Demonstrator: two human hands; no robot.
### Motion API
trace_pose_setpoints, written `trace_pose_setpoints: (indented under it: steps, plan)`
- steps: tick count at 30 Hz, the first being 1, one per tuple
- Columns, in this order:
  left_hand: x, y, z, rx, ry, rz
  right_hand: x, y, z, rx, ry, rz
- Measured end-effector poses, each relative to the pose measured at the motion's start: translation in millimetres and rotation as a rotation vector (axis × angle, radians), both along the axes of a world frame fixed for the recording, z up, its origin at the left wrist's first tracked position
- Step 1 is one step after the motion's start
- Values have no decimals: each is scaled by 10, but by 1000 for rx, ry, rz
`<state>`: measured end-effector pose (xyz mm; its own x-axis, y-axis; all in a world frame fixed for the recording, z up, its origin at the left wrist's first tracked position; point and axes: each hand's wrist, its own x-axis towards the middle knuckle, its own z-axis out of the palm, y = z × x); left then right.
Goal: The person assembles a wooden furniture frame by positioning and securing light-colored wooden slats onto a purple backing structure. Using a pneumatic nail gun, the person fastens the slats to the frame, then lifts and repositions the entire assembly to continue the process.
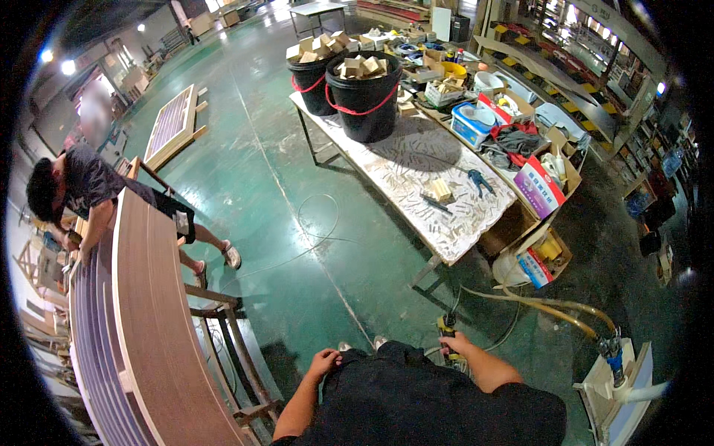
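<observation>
At six o'clock the person's right hand was wrapped tight around a yellow-and-black power tool hanging at the hip, while the left hand rested loosely curled on the dark shorts, holding nothing. Open green floor stretched ahead between the long wood panel at nine o'clock and the littered worktable at one o'clock. Farther off at twelve stood two black buckets of wood blocks.

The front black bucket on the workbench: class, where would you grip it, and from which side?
Grip the black bucket by its rim, from above at the sides. It stands upright, wood blocks heaped on top, and a red band hangs below the rim.
</observation>
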<state>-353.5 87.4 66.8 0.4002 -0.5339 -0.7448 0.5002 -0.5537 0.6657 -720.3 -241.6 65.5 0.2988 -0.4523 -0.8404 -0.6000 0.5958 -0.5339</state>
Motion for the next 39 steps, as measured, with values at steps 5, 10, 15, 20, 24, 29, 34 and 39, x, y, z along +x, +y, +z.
trace_pose_setpoints:
  steps: [5, 10, 15, 20, 24, 29, 34, 39]
  plan:
    - [503, -549, -359, -79, -26, -199, 202, -316, -26, -274, 205, 13]
    - [836, -1365, -369, -139, 70, -248, 195, -608, 10, -114, 127, -254]
    - [1436, -2039, -614, -230, -29, -438, 416, -702, 736, -129, -240, -677]
    - [1989, -2674, -547, -161, 132, -481, 1048, -996, 3030, -724, -729, -773]
    - [2316, -3263, -357, -129, 160, -612, 1228, -1298, 3588, -1165, -714, -971]
    - [2680, -3694, -418, -123, 141, -786, 1162, -2119, 3335, -1110, -768, -1128]
    - [2728, -3942, -183, -110, 137, -839, 1277, -2153, 3422, -1158, -822, -1132]
    - [2434, -4250, -187, -96, 112, -925, 1032, -2144, 3384, -1115, -998, -948]
